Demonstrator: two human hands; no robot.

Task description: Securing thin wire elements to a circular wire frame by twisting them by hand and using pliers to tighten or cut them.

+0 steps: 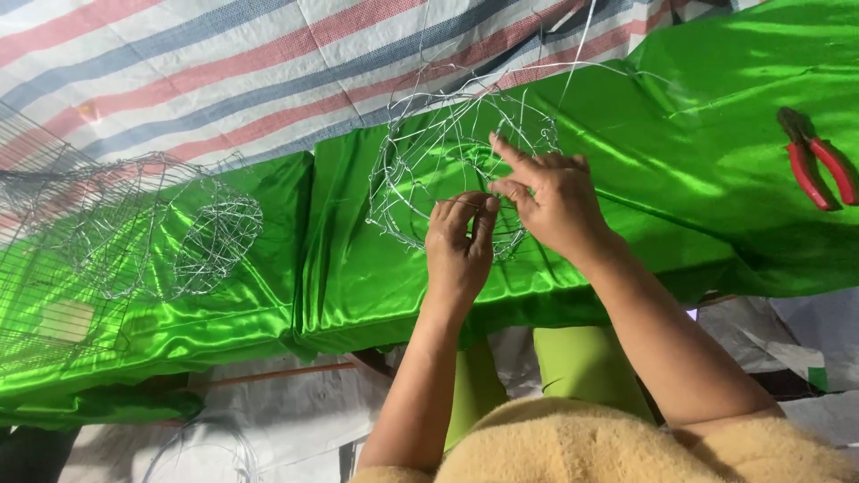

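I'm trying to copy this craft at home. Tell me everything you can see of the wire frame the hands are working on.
The wire frame is a rounded, open cage of thin silvery wire, hoops crossed by ribs, with loose strands sticking up from its top. It lies tilted on shiny green cloth, its round opening towards the person. The left hand pinches wire at its near rim; the right hand touches the rim beside it, fingers spread.

Worn on the head, looking steeply down and forward, close over green cloth [358, 268] (single view, nothing shared), striped tarp [179, 72] beyond.
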